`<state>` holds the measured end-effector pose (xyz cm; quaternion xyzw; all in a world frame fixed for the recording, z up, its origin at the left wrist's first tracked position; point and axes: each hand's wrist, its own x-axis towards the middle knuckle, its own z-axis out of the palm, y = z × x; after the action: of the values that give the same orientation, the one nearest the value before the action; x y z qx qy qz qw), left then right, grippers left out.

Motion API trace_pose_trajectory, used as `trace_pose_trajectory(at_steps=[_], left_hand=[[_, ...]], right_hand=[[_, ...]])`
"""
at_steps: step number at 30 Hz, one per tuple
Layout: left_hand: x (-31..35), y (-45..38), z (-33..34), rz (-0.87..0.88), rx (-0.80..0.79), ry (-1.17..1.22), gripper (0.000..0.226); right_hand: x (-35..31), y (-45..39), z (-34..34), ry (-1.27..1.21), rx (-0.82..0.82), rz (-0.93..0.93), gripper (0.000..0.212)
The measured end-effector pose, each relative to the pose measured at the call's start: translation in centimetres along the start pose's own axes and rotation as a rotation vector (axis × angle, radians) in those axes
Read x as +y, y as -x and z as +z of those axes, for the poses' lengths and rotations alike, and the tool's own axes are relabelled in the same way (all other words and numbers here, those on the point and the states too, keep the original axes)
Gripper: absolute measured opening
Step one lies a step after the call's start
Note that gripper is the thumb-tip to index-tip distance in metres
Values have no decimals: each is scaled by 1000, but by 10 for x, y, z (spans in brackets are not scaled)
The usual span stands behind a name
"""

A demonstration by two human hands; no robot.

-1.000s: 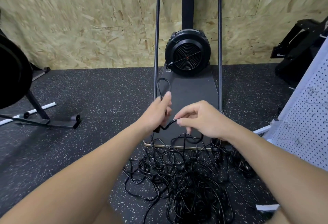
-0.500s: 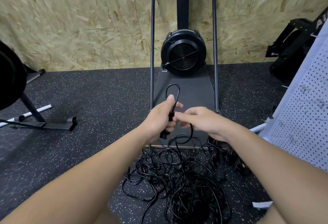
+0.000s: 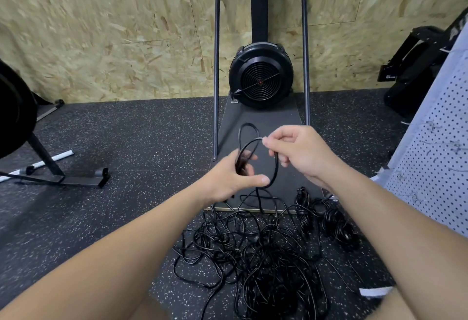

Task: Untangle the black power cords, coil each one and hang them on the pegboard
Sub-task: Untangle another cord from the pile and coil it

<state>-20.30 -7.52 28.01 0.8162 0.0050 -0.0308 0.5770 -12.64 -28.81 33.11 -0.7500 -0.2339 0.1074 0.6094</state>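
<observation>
At frame centre, the cord [image 3: 274,167] was pinched by the right hand [image 3: 298,153], its first loops gripped in the left hand [image 3: 234,180], above the tangled pile [image 3: 266,251]. Even loops and gentle pulls would probably prevent new knots.

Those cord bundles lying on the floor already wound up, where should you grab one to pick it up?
Grab a wound bundle around its bunched middle, coming straight down from above with your fingers wrapped round all the loops. It lies flat on the floor beside the tangled pile, so pinching a single strand would likely pull it loose.
</observation>
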Motion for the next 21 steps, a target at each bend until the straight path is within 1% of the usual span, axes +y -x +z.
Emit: trace_pose_trajectory(at_steps=[2, 5, 8, 9, 10, 12, 14, 15, 16, 17, 18, 19, 21], left_hand=[[2, 1, 16, 31, -37, -11, 53], [12, 4, 34, 85, -22, -56, 32], [21, 5, 39, 136, -20, -105, 29], [22, 6, 39, 145, -17, -129, 30], [23, 6, 39, 148, -17, -149, 34], [24, 7, 38, 132, -52, -145, 39], [21, 8, 38, 87, -143, -27, 33], [20, 9, 39, 65, -189, 50, 28], [18, 10, 41, 45, -219, 118, 24], [16, 10, 42, 25, -230, 173, 22], [15, 10, 43, 10, -223, 208, 20], [15, 10, 43, 3, -208, 231, 18], [18, 8, 41, -1, -185, 250, 17]], right_hand=[[-2, -1, 4, -9, 69, -18, 21], [0, -5, 1, 94, 201, -45, 20], [4, -9, -5, 305, 336, -123, 18], [6, -10, -6, 340, 333, -149, 14], [9, -11, -6, 357, 291, -166, 11], [14, -10, -7, 363, 150, -185, 23], [17, -10, -7, 352, 81, -177, 23], [17, -9, -7, 380, 82, -182, 20], [17, -9, -7, 418, 98, -190, 23], [16, -9, -6, 448, 116, -196, 32], [14, -9, -4, 465, 133, -204, 39], [12, -9, -3, 466, 147, -216, 41], [10, -10, -1, 400, 161, -223, 38]])
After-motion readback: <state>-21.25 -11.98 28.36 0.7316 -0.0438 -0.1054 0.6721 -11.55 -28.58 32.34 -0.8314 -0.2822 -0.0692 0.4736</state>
